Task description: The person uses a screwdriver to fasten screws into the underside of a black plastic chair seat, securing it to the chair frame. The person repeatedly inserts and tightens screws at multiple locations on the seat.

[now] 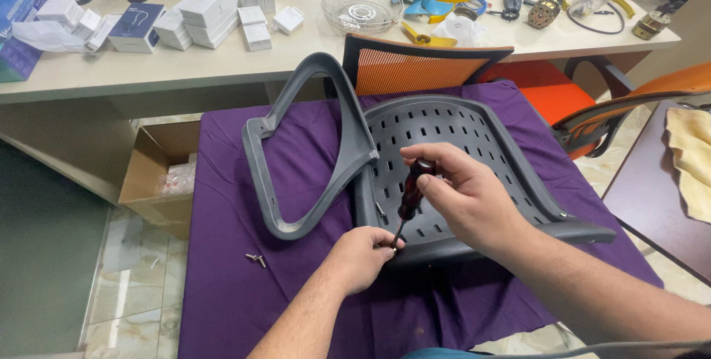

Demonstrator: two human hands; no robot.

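Observation:
A grey plastic chair part lies on a purple cloth (222, 285): a perforated seat shell (444, 129) with a looped armrest frame (311, 152) joined at its left. My right hand (466, 196) grips the dark red handle of a screwdriver (412, 195), held upright with its tip down at the shell's near edge. My left hand (363, 255) is curled around the screwdriver's tip, fingers pinched at the shell's rim. The screw under the tip is hidden by my fingers.
Loose screws (256, 259) lie on the cloth to the left. An open cardboard box (159, 178) stands on the floor at left. An orange mesh chair (415, 66) is behind the cloth; a long desk (296, 55) carries white boxes, a wire fan guard (361, 5) and parts.

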